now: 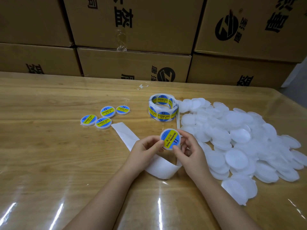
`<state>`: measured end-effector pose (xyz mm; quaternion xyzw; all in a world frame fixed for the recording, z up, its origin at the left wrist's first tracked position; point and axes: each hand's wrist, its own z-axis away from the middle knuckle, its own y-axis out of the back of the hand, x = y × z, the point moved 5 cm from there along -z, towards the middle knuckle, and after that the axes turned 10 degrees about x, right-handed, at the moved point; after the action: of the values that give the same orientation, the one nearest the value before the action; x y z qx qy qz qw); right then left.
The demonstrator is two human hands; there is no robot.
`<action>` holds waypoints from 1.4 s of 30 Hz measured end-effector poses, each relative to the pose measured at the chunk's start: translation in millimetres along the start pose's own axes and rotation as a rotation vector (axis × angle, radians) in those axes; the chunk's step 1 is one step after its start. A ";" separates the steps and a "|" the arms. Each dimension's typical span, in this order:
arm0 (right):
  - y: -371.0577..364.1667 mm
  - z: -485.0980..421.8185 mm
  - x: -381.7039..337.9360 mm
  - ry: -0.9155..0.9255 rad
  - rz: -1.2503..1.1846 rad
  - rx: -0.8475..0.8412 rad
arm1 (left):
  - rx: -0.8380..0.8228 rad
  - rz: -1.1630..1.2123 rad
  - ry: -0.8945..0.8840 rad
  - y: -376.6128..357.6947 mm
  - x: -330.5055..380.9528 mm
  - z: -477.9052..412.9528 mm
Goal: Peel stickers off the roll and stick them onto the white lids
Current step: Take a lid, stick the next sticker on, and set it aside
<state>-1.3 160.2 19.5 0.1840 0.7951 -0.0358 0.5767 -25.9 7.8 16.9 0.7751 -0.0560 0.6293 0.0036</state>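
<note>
I see left hand [146,146] and right hand [191,151] fingers clamped on stickered lid [170,139] rim, probably smoothing it; sticker roll [163,107] at 12 o'clock.

Both forearms bare, rising from bottom edge, converging at frame centre. Left forearm [108,188] slants up-right; right forearm [216,193] slants up-left. Left grip [146,149]: fingers curled, tips pinching left rim of stickered lid [170,138]. Right grip [189,151]: thumb on lower rim, forefinger curved over upper-right rim, other fingers curled behind. Grips close, facing each other, lid between.
</note>
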 end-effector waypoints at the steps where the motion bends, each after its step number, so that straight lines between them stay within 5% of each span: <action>1: 0.0 -0.1 -0.2 0.000 -0.014 0.002 | -0.001 0.011 0.009 -0.5 -1.6 -0.1; 10: -1.7 0.0 0.3 0.012 -0.069 -0.025 | 0.021 -0.066 -0.005 -1.6 -6.0 0.1; 32: -2.4 -0.2 0.5 0.015 -0.068 -0.069 | -0.030 0.173 0.056 0.0 2.2 1.4; 42: -3.2 0.1 0.1 0.026 -0.066 -0.085 | 0.052 0.033 0.032 1.6 0.2 0.4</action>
<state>-2.3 157.2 18.9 0.1337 0.8090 -0.0185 0.5721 -25.6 6.1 17.0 0.7639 -0.0521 0.6426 -0.0261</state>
